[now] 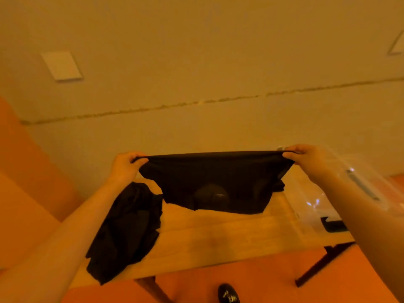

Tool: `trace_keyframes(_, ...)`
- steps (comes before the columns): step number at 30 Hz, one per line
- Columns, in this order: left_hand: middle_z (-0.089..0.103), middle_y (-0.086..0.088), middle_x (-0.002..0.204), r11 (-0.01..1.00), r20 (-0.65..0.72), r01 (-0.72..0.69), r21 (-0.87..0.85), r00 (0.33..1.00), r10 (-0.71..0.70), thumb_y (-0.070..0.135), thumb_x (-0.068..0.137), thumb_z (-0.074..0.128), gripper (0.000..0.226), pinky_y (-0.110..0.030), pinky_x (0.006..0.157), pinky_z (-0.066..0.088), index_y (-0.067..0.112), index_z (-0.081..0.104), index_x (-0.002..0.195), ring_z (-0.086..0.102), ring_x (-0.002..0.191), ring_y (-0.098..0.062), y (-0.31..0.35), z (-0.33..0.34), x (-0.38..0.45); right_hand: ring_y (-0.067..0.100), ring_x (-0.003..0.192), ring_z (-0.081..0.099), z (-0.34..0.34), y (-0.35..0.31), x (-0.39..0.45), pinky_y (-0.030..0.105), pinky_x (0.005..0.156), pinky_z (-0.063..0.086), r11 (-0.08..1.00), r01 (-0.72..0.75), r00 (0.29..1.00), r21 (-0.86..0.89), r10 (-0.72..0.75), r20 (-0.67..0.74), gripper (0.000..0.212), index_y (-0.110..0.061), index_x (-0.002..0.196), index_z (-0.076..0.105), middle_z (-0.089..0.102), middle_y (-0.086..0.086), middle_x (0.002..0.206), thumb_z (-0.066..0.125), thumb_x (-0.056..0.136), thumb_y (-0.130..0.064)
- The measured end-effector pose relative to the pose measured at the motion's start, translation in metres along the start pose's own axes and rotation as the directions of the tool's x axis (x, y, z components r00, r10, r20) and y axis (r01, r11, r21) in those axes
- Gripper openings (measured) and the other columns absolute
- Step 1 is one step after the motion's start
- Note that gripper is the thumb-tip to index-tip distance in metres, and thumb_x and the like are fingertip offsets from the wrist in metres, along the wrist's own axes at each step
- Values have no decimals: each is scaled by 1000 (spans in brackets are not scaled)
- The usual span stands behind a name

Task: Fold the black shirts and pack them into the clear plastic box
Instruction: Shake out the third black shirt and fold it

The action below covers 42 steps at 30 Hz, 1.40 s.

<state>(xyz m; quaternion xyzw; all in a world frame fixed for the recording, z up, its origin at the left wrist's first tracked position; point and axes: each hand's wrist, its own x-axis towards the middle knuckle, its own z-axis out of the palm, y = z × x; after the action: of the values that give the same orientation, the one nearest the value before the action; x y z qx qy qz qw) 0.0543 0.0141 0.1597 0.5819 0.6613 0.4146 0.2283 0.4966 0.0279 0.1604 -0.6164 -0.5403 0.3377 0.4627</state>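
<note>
We pinched the thin black fabric shirt (215, 182) taut above the wooden desk (218, 237), left hand (126, 166) and right hand (306, 159) each gripping a corner, to square it for folding.

Wooden table (218, 239): crumpled black shirts (129, 228) left, clear plastic box (306, 200) right.

A heavy orange-yellow cast covers the whole dim, soft view. White glare spots sparkle on the clear plastic box (341, 193) at right. The black shirt (215, 182) loses nearly all detail. Wide-angle distortion bends the wall (196, 62) seam and stretches both forearms at the edges.
</note>
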Motion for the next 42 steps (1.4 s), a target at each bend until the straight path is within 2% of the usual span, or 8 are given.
trace_keyframes(2, 63, -6, 86, 998, -52, -13, -53, 999, 10, 4, 88, 57, 12, -30, 78, 42, 6, 66, 96, 57, 87, -22, 14, -11, -3, 7, 66, 57, -3, -18, -4, 21, 63, 46, 996, 22, 997, 84, -16, -70, 20, -17, 72, 61, 59, 2, 74, 60, 86, -2)
trace_keyframes(8, 61, 5, 77, 967, -195, -4, -254, 980, -48, 8, 88, 59, 8, -20, 68, 46, 9, 64, 95, 57, 73, -8, 31, -31, -39, 1, 61, 60, -14, -40, -34, 13, 56, 51, 987, 76, 997, 143, -70, -43, 30, -18, 78, 61, 60, 3, 78, 45, 92, 3)
trace_keyframes(12, 62, 4, 79, 958, -171, 19, -287, 983, -70, 8, 87, 61, 8, -26, 74, 48, 9, 65, 94, 60, 77, -14, 28, -39, -65, 10, 67, 60, -21, -41, -64, 12, 54, 51, 988, 99, 993, 117, -91, -75, 30, -18, 79, 62, 61, 4, 79, 46, 92, 3)
trace_keyframes(22, 62, -5, 74, 915, -49, 74, -395, 994, -102, 3, 86, 61, 7, -8, 47, 46, 9, 64, 84, 59, 50, 5, 29, -58, -108, 8, 70, 61, -35, -39, -105, 12, 51, 51, 994, 31, 999, 108, -30, -9, 29, -18, 81, 62, 61, 2, 82, 44, 93, 2)
trace_keyframes(27, 65, 5, 59, 929, 52, 167, -330, 986, -159, 3, 85, 61, 15, -8, 45, 45, 15, 63, 76, 60, 50, 1, 8, -42, -94, 18, 84, 60, -25, -17, -83, 17, 57, 55, 997, -70, 993, 26, 68, 94, 26, -18, 87, 64, 63, 8, 89, 45, 93, -1)
trace_keyframes(32, 66, 2, 66, 926, 148, 321, -199, 944, -295, 2, 85, 62, 14, -11, 49, 47, 14, 65, 78, 61, 57, -3, -44, 3, -57, 26, 92, 59, 13, 36, -21, 36, 77, 51, 980, -173, 960, -103, 191, 206, 25, -15, 88, 64, 63, 12, 94, 45, 93, 0)
trace_keyframes(38, 67, -9, 80, 873, 225, 488, -14, 852, -472, 7, 85, 64, 12, -26, 66, 51, 16, 65, 77, 63, 77, -21, -109, 76, 29, 29, 92, 60, 85, 118, 91, 30, 72, 47, 911, -199, 910, -363, 309, 276, 26, -19, 78, 64, 62, 6, 83, 52, 90, 1)
trace_keyframes(42, 60, -10, 64, 855, 160, 503, 128, 840, -518, 11, 85, 65, 20, -26, 61, 51, 18, 62, 67, 58, 63, -26, -147, 127, 93, 29, 92, 60, 130, 164, 167, 27, 73, 39, 829, -87, 919, -553, 281, 277, 17, -1, 101, 68, 66, 15, 101, 55, 90, -4)
